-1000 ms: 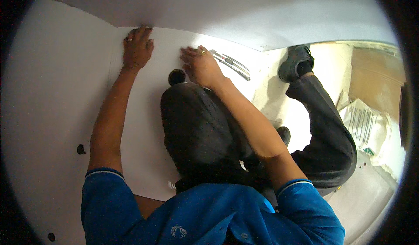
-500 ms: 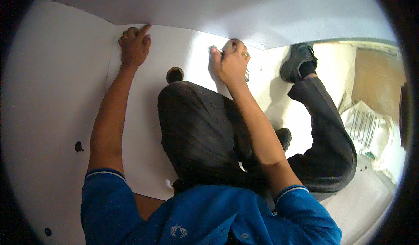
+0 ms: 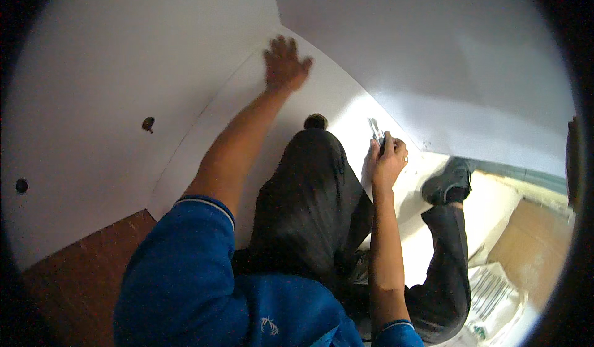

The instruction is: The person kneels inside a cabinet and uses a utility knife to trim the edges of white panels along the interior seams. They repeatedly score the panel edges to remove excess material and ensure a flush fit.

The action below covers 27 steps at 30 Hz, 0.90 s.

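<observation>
My left hand (image 3: 286,64) lies flat with fingers spread on a white panel (image 3: 247,106), holding nothing. My right hand (image 3: 387,161) is closed around a small metal tool (image 3: 375,130) whose tip points up over the same panel, beside my bent knee in dark trousers (image 3: 309,192). A round dark hole (image 3: 315,121) sits in the panel just past the knee, between the two hands.
Upright white panels stand at left and back; the left one has two small holes (image 3: 148,124) (image 3: 21,185). Brown floor (image 3: 80,279) shows at lower left. My dark shoe (image 3: 448,183), a plastic bag (image 3: 495,297) and cardboard (image 3: 532,248) lie at right.
My right hand closed on the metal tool that lay on the panel and lifted it. The view swung, so the panel corner now sits upper middle. My left hand stayed pressed on the panel.
</observation>
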Each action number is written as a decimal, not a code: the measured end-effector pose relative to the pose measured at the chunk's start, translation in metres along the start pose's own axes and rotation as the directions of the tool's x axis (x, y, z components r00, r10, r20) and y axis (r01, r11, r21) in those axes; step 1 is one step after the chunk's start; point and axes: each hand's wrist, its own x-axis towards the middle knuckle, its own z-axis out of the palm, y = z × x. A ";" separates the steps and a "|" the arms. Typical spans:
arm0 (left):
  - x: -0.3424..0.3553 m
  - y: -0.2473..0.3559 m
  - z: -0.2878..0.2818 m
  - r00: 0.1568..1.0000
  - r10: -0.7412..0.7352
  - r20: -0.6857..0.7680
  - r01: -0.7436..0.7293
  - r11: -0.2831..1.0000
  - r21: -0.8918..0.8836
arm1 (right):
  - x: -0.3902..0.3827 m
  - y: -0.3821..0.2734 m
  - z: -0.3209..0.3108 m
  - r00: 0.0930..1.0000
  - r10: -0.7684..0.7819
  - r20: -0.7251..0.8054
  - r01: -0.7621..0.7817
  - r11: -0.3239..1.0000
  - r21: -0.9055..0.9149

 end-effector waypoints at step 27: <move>-0.240 -0.157 -0.063 0.975 -0.221 -0.021 0.219 0.972 -0.082 | 0.001 0.035 0.001 0.970 -0.197 -0.139 0.161 0.958 -0.239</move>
